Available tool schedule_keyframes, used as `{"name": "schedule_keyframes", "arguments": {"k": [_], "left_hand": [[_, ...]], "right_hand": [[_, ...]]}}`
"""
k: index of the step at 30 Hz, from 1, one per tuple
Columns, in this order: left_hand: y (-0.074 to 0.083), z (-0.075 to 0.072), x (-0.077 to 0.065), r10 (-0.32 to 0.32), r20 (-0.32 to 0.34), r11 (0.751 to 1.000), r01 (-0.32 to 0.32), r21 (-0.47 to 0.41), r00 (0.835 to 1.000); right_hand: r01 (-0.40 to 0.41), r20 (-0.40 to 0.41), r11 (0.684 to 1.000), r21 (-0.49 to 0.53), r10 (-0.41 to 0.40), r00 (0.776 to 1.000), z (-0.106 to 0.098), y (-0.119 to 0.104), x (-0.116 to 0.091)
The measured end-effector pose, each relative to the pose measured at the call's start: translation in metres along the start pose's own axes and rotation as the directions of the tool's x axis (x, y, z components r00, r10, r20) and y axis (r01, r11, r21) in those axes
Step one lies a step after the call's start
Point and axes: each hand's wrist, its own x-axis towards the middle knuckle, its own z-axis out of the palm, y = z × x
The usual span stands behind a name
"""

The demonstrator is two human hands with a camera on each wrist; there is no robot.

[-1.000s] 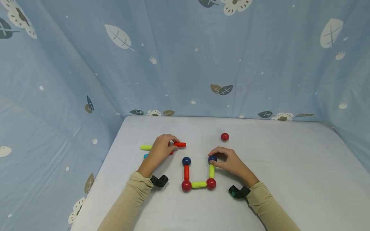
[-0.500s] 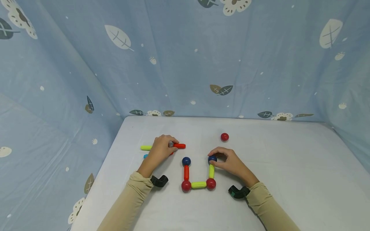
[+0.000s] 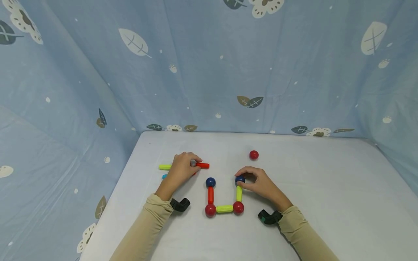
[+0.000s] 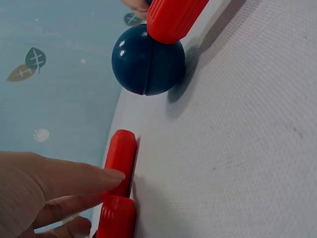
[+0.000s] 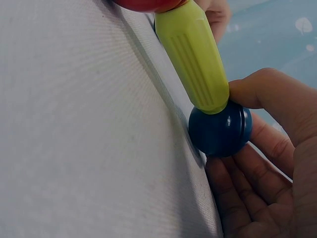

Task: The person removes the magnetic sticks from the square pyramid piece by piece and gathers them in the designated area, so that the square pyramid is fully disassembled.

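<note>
In the head view my left hand (image 3: 183,168) pinches a red magnetic rod (image 3: 203,165) between thumb and fingers, low over the table. The left wrist view shows a fingertip on the red rod (image 4: 121,148), beside a second red rod (image 4: 117,218). My right hand (image 3: 258,183) grips a blue ball (image 5: 218,130) with the thumb on one side and fingers on the other. That ball meets a yellow-green rod (image 3: 239,194), part of a U-shape: red balls (image 3: 210,210) at its corners, a yellow-green rod (image 3: 224,208) between them, a red rod (image 3: 210,195) and another blue ball (image 3: 210,182).
A loose red ball (image 3: 254,155) lies farther back. By the left hand, a yellow-green rod (image 3: 164,167) and a light blue piece (image 3: 164,176) are partly covered. The white tabletop (image 3: 326,181) ends at a blue patterned curtain (image 3: 209,72).
The red rod in my left hand has shifted very slightly toward me. My right hand and the U-shape stay in place.
</note>
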Motion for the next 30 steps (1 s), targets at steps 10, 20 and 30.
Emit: {"name": "schedule_keyframes", "arguments": {"k": [10,20,30], "left_hand": [[0.019,-0.007,-0.006,0.06,-0.022,0.998,-0.059,0.008,0.998],[0.052,-0.012,-0.034,-0.121,0.457,0.984,0.045,0.174,0.881],[0.056,-0.009,-0.033,-0.068,0.455,0.995,0.024,0.101,0.888]], "right_hand": [[0.007,0.001,1.0,0.001,-0.007,1.0,0.0,0.001,0.0],[0.004,-0.001,1.0,-0.011,-0.004,1.0,0.0,0.002,0.0],[0.036,-0.01,0.999,0.004,-0.036,0.999,0.0,0.006,0.001]]}}
